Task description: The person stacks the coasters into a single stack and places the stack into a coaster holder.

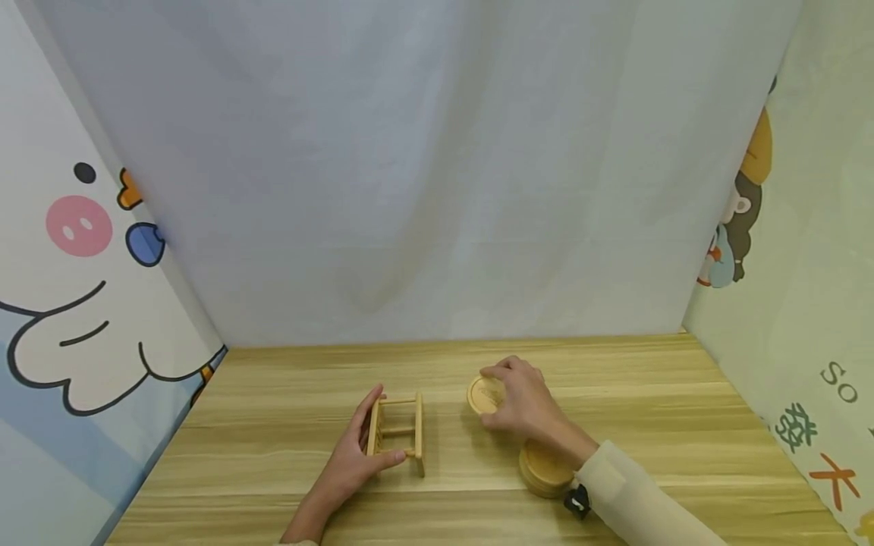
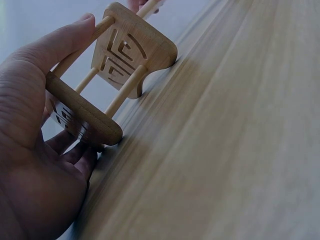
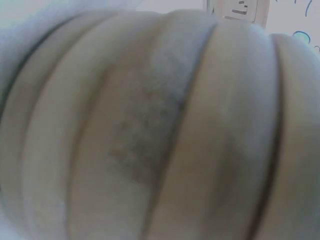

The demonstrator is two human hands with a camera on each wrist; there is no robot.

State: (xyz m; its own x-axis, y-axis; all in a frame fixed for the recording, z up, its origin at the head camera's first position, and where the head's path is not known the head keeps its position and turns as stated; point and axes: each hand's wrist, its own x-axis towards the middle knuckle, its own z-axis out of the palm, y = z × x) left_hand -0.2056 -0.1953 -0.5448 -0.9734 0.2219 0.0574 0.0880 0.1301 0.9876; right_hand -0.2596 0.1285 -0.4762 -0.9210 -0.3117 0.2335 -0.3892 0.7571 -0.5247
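Note:
My left hand (image 1: 347,464) grips a small wooden coaster rack (image 1: 419,428), thumb along one side and fingers around the other. Two end panels with cut-out patterns (image 2: 122,50), joined by round rods, make up the rack, which is low at the table surface. To the right, my right hand (image 1: 524,398) pinches a round wooden coaster (image 1: 482,396) by its edges, its flat face towards the head camera. Below the right wrist is a stack of similar coasters (image 1: 542,474), partly covered by the forearm. Large and blurred, stacked coasters (image 3: 120,150) fill the right wrist view.
The wood-grain table (image 1: 451,516) ends at a pale cloth backdrop (image 1: 437,189). Printed cartoon panels stand at left (image 1: 41,318) and right (image 1: 785,326). A small black item (image 1: 577,501) is at the right cuff, beside the coaster stack.

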